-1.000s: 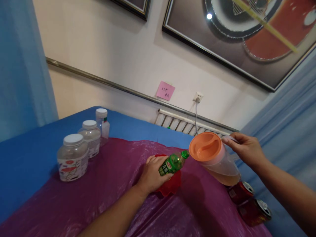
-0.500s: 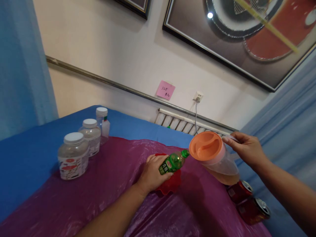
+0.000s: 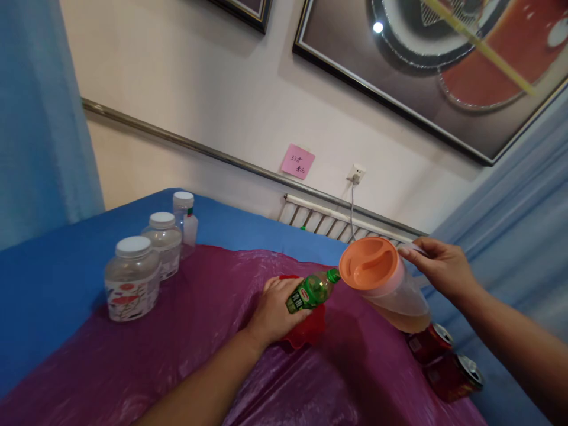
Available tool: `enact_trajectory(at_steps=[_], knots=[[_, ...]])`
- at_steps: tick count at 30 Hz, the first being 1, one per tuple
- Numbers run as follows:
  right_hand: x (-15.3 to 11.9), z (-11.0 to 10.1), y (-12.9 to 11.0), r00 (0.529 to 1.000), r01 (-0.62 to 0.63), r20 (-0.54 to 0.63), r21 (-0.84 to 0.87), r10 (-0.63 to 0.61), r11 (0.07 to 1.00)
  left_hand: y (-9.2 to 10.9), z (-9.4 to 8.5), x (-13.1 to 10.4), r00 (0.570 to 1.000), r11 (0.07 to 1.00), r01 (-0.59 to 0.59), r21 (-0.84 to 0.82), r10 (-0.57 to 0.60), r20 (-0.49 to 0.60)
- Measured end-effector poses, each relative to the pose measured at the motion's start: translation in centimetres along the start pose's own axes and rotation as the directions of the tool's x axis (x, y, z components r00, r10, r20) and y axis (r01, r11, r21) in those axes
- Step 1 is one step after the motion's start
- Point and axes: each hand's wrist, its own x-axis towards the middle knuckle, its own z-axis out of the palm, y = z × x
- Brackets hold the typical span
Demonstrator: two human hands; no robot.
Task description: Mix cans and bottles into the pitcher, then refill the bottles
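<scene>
My left hand [image 3: 275, 310] is closed around a small green-capped plastic bottle [image 3: 312, 291] with a green label, which leans to the right. Beneath that hand and bottle lies a red scalloped dish [image 3: 306, 334], partly hidden. My right hand [image 3: 444, 266] grips the handle of a clear pitcher [image 3: 399, 302] with an orange lid [image 3: 369, 264]. The pitcher tilts to the left, its lid close beside the bottle's cap; whether they touch I cannot tell. Some pale liquid sits in its lower part.
Three clear jars with white lids stand at left: a near one [image 3: 132, 281], a middle one [image 3: 164, 245] and a far one [image 3: 185, 222]. Two red cans [image 3: 429, 343] are below the pitcher. Purple plastic sheeting [image 3: 177, 349] covers part of the blue table [image 3: 44, 266]. A radiator [image 3: 319, 222] lines the wall.
Almost nothing differs. Both hands keep their hold on the bottle and the pitcher, in nearly the same places; the view has shifted very slightly.
</scene>
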Motion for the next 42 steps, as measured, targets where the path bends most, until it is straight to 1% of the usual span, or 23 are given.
enact_trajectory(at_steps=[11, 14, 20, 24, 26, 28, 31, 33, 35, 38, 42], knots=[[0.1, -0.2, 0.8, 1.000, 0.024, 0.014, -0.049, -0.023, 0.998, 0.1, 0.0, 0.0, 1.000, 1.000, -0.008, 0.002, 0.008, 0.001], [0.1, -0.1, 0.8, 0.999, 0.030, 0.024, -0.027, -0.029, 0.999, 0.0, 0.1, 0.0, 1.000, 1.000, -0.010, 0.000, 0.010, -0.001], [0.0, 0.3, 0.9, 1.000, 0.026, -0.002, -0.011, -0.026, 1.000, -0.2, 0.1, 0.0, 1.000, 1.000, -0.016, -0.006, 0.016, -0.016], [-0.1, 0.5, 1.5, 1.000, -0.001, -0.011, 0.048, 0.002, 0.999, -0.3, 0.2, -0.1, 1.000, 1.000, -0.016, -0.016, 0.016, -0.023], [-0.2, 0.7, 2.3, 0.999, -0.028, -0.018, 0.105, 0.030, 0.994, -0.3, 0.3, 0.0, 1.000, 1.000, -0.012, -0.024, 0.012, -0.027], [-0.4, 1.2, 3.5, 0.996, -0.071, -0.033, 0.186, 0.078, 0.980, -0.3, 0.3, 0.0, 1.000, 0.999, -0.005, -0.031, 0.005, -0.022], [-0.7, 2.6, 6.1, 0.976, -0.158, -0.082, 0.358, 0.200, 0.920, -0.5, 0.4, 0.1, 1.000, 0.999, 0.011, -0.045, -0.012, -0.019], [-0.9, 4.1, 8.0, 0.943, -0.210, -0.129, 0.487, 0.308, 0.848, -0.6, 0.5, 0.1, 0.999, 0.998, 0.031, -0.059, -0.033, -0.032], [-1.1, 5.9, 9.7, 0.902, -0.232, -0.174, 0.575, 0.395, 0.784, -0.8, 0.6, 0.2, 0.996, 0.995, 0.061, -0.075, -0.066, -0.055], [-1.2, 9.2, 11.7, 0.855, -0.241, -0.214, 0.642, 0.473, 0.728, -1.3, 0.7, 0.2, 0.988, 0.989, 0.115, -0.096, -0.124, -0.091], [-1.0, 13.6, 13.3, 0.798, -0.253, -0.226, 0.714, 0.558, 0.652, -2.0, 0.6, 0.3, 0.968, 0.973, 0.179, -0.142, -0.200, -0.149]])
